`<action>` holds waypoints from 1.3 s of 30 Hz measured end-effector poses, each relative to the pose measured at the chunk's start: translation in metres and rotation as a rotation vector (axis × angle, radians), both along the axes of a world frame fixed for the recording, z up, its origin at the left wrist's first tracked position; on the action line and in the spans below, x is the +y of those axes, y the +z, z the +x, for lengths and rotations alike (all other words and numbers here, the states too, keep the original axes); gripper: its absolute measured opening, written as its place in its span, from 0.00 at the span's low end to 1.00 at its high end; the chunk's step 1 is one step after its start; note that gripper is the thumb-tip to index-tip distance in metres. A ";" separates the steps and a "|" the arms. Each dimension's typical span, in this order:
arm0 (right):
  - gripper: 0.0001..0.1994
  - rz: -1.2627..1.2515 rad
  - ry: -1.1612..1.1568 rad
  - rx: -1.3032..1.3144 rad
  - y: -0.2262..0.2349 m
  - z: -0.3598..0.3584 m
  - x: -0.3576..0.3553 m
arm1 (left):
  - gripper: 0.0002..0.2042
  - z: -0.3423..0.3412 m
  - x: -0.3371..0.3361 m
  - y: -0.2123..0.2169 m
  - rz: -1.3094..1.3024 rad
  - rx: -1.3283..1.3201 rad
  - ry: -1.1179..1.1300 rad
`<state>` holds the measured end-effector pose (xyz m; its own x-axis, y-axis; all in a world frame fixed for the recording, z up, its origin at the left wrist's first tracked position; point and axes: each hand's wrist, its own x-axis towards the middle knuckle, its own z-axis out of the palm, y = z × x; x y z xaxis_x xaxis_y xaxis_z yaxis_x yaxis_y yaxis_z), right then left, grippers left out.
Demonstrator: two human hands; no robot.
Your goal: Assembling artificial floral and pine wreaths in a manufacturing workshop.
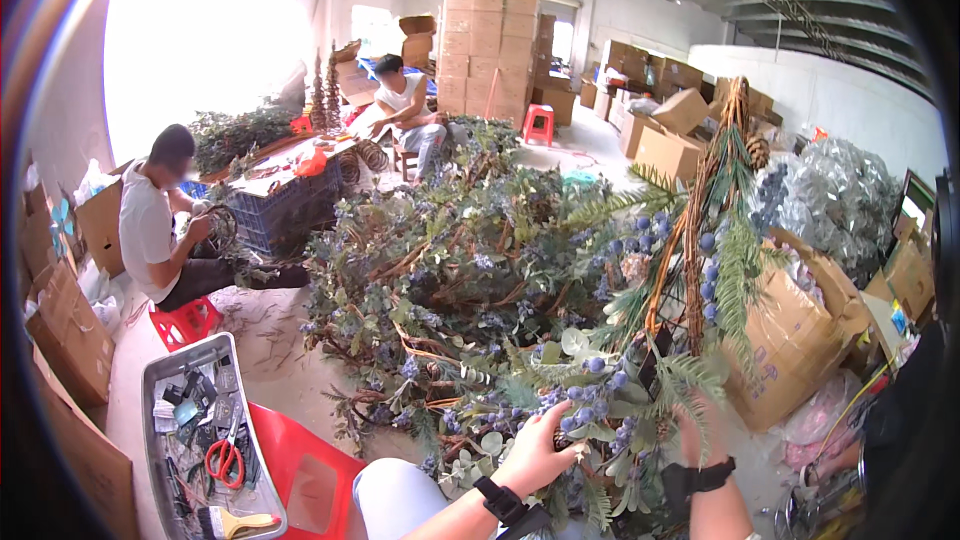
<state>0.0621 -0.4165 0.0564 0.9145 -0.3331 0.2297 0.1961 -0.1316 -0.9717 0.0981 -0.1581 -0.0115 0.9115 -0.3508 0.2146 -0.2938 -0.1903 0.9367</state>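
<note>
This is a warehouse workshop where decorative wreaths are made by hand. A tall stack of cardboard boxes (497, 45) rises by the far wall under a metal-truss roof, and open cartons (795, 335) line the right side. A big heap of finished wreaths (450, 270) covers the concrete floor, and two seated workers (160, 225) assemble greenery on low red stools (185, 322).

Brown cardboard boxes (497, 40) stacked at back; open carton (800, 340) right.
</note>
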 end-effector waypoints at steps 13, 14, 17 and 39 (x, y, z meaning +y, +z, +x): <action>0.10 -0.395 0.437 0.214 0.052 0.005 0.030 | 0.16 0.004 0.027 0.015 0.155 -0.226 0.139; 0.12 -0.407 0.529 0.120 0.052 0.005 0.025 | 0.15 0.006 0.023 0.030 0.122 -0.175 0.228; 0.12 -0.716 0.483 0.120 0.071 -0.002 0.047 | 0.16 0.026 0.029 0.036 0.346 -0.190 0.222; 0.14 -0.651 0.160 0.075 0.016 0.060 0.088 | 0.15 -0.036 0.055 0.025 0.352 0.115 0.092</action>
<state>0.1219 -0.3288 0.0724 0.9623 -0.0074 0.2719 0.1970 -0.6703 -0.7154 0.0623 -0.1036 0.0139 0.9537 -0.3004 -0.0101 -0.1571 -0.5270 0.8352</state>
